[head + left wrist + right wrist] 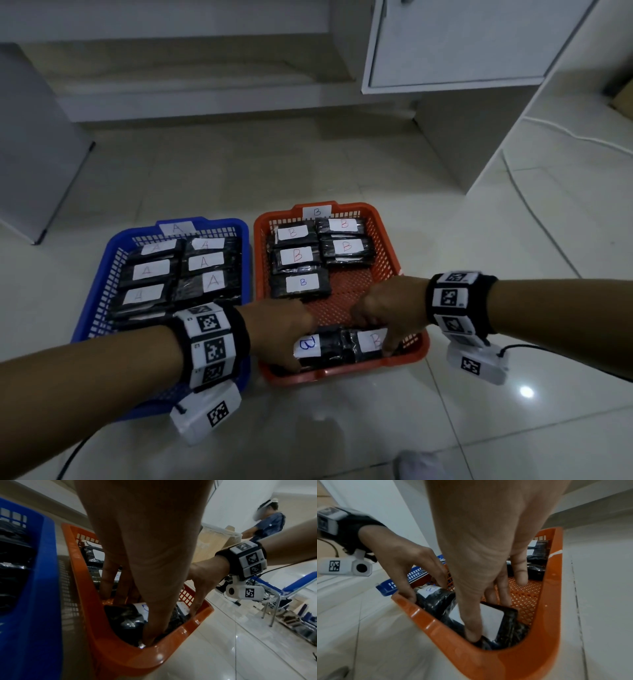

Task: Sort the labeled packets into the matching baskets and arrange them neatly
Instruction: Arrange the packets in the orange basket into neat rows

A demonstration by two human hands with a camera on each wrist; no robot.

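The orange basket (342,372) marked B stands on the right and the blue basket (99,284) marked A on the left, each holding several black packets with matching labels. At the near end of the orange basket lie two black packets side by side. My left hand (284,332) grips the blue-B packet (308,345), thumb on its near edge (132,612). My right hand (387,308) grips the red-B packet (371,340), thumb on the near edge and fingers behind it (485,616). Both packets sit low against the basket's near wall (505,660).
Both baskets sit on a pale tiled floor. A white cabinet (462,44) rises at the back right and a grey box (34,154) at the left. A white cable (548,236) runs along the floor on the right. Another person (269,524) is at work in the background.
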